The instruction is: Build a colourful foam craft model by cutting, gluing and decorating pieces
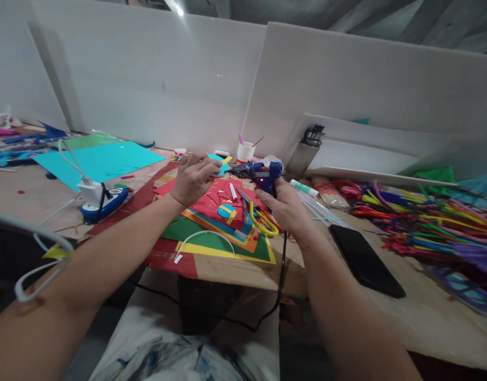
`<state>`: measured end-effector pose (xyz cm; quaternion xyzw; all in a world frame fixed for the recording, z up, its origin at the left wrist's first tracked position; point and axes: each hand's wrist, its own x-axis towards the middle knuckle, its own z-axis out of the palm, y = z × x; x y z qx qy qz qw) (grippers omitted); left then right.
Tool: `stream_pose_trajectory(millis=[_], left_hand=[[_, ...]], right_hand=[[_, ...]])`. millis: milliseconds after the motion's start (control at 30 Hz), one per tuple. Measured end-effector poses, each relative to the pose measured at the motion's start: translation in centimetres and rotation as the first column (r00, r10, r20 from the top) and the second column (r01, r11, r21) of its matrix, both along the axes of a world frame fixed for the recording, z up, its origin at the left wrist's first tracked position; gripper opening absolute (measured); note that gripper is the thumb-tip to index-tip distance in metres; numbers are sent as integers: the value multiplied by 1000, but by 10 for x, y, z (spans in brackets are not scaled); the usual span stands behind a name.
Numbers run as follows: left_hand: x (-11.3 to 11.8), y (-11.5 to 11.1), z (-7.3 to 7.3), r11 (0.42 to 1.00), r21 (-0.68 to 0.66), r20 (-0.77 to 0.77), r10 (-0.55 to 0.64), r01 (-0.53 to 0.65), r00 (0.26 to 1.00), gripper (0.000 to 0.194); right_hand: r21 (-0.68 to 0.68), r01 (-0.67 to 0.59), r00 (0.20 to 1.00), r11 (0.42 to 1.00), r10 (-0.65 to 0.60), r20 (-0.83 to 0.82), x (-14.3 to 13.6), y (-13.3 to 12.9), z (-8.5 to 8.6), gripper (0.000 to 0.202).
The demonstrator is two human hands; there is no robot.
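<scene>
My right hand [286,203] is wrapped round a blue hot glue gun [263,173] with a small red light lit on its body. The gun's nozzle points left, close to a blue paper circle [218,165] with a yellow strip [226,160] on it. My left hand [195,179] pinches that circle by its left side, above the stacked coloured paper. Beneath, on the red sheets [211,198], lie another blue circle [226,210] with yellow pieces and yellow-handled scissors [264,224]. A black cord [282,270] hangs from the glue gun over the table edge.
A black phone [366,259] and a pile of colourful pipe cleaners [417,217] lie to the right. Behind stand a paper cup [246,152] and a bottle [306,151]. At left are a blue power strip [104,206] and a turquoise sheet [100,161].
</scene>
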<state>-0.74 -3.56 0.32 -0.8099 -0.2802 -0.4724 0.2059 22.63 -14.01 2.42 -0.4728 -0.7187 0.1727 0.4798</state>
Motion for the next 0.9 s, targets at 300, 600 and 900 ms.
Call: stream_pose_trajectory(millis=[300,600,900], left_hand=[[0,0,1,999,39,-31,18,-16,999,16],[1,0,1,999,2,-68,-38,38,997,16],[4,0,0,999,-6,-8,-47,47,999,13]], right_hand=[[-1,-3,999,1000,3,39,2,1,-1,39],[29,-47,990,998,43,138,7,0,-1,44],[-86,-53,998,995,57,34,17,-3,4,41]])
